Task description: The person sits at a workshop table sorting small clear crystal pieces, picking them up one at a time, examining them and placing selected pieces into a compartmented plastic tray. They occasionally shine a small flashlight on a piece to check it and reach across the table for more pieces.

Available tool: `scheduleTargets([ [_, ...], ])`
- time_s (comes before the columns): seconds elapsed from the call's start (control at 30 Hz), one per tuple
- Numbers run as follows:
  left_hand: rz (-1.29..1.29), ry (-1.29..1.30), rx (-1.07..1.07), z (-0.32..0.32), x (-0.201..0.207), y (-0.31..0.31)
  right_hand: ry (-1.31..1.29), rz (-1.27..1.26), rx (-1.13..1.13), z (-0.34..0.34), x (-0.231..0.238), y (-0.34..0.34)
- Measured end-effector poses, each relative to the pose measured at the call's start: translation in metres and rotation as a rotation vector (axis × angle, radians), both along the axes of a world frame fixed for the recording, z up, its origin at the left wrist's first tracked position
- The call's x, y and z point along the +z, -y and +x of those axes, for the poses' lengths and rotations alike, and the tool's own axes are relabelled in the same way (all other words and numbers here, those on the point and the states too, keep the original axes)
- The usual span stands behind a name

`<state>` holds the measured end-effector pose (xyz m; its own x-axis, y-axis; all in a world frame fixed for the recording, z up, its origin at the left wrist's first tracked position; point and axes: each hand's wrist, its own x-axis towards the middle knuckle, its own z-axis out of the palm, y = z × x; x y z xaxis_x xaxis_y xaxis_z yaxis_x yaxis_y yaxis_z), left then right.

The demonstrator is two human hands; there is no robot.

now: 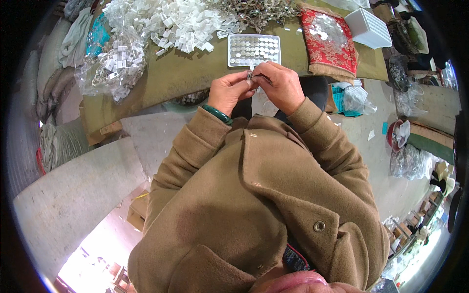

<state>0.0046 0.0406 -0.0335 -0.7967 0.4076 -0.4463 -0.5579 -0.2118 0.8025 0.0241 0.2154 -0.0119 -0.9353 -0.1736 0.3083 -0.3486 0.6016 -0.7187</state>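
Both my hands meet over the near edge of a table covered in olive cloth [190, 78]. A small dark and silvery piece [249, 76] is pinched between the fingertips of my left hand [225, 94], which has a dark green bangle at the wrist. From the other side my right hand [284, 88] closes its fingers at the same piece. Its exact kind is too small to make out. Just beyond my fingers lies a white tray [269, 62] with rows of round, pale, button-like pieces.
A large heap of small white plastic pieces [181, 24] covers the back left, beside a clear bag [115, 63] of similar ones. Tangled metallic parts [264, 12] lie at the back. To the right are a red patterned cloth [312, 53] with silvery discs [330, 27] and a white gridded box [366, 29].
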Motion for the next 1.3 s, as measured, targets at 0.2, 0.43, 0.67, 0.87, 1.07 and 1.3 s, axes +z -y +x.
scheduleTargets([
  [0.2, 0.087, 0.083, 0.049, 0.002, -0.005, -0.002, -0.065, 0.039, 0.008, 0.0, -0.005, -0.003],
  [0.43, 0.106, 0.074, 0.112, 0.003, -0.003, -0.008, -0.011, -0.112, 0.015, -0.004, -0.014, -0.006],
  [0.67, 0.054, 0.031, 0.147, -0.005, 0.001, -0.005, 0.338, -0.673, -0.088, -0.019, -0.016, -0.012],
  [0.87, 0.037, 0.038, 0.111, -0.008, -0.006, -0.004, -0.124, 0.067, -0.281, -0.035, -0.028, -0.021],
  [1.07, 0.101, 0.123, 0.159, -0.001, -0.004, -0.005, -0.099, 0.288, -0.288, -0.034, -0.038, -0.014],
  [1.3, 0.186, 0.074, 0.167, -0.002, 0.002, -0.003, -0.156, 0.101, -0.284, -0.029, -0.018, -0.014],
])
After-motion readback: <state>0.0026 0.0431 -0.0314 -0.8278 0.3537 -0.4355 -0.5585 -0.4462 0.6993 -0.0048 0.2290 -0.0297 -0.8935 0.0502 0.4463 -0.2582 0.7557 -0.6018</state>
